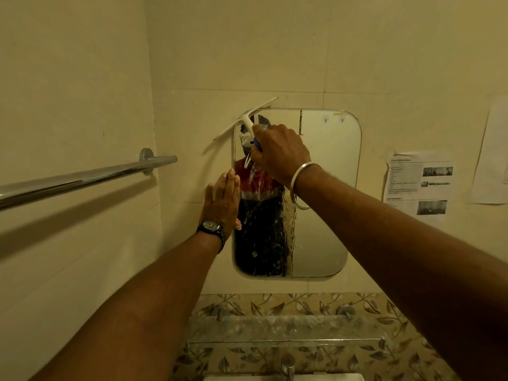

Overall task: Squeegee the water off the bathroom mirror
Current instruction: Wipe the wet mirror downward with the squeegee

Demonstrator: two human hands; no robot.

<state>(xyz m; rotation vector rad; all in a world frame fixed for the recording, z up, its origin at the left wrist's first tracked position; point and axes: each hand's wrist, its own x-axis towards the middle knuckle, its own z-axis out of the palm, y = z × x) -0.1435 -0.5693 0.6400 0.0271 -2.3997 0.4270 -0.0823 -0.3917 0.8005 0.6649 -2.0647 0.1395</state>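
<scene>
Now: right hand (277, 152) clamped on squeegee (246, 119) (blade tilted); left hand (224, 198) flat, fingers straight, at mirror (330, 160) edge.

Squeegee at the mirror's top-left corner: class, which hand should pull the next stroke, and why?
The right hand: it grips the squeegee, blade at the top-left corner of the mirror, above the water streaks. The left hand lies flat at the mirror's left edge, holding nothing.

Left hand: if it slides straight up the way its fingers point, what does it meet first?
Most likely the squeegee, whose blade slants across the mirror's top-left corner directly above the left hand's fingertips. Nothing else shows between them, though depth is unclear.
</scene>
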